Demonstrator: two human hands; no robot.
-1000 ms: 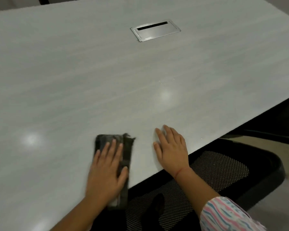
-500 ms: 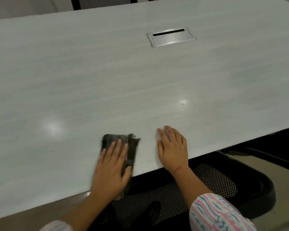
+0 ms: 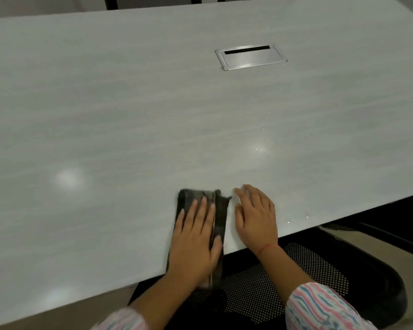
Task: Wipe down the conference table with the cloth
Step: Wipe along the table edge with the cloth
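Dark grey and folded long, the cloth [image 3: 221, 215] lay at the conference table [image 3: 153, 115]'s near edge, its tail overhanging; our left hand [image 3: 196, 239] pressed flat on it, fingers straight, to drive the wipe; our right hand [image 3: 256, 215] rested flat just beside it, holding nothing, probably bracing us.

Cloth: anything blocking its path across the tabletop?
Only the right hand, flat on the table just right of the cloth. Far ahead a metal cable hatch sits flush in the top; nothing else visible.
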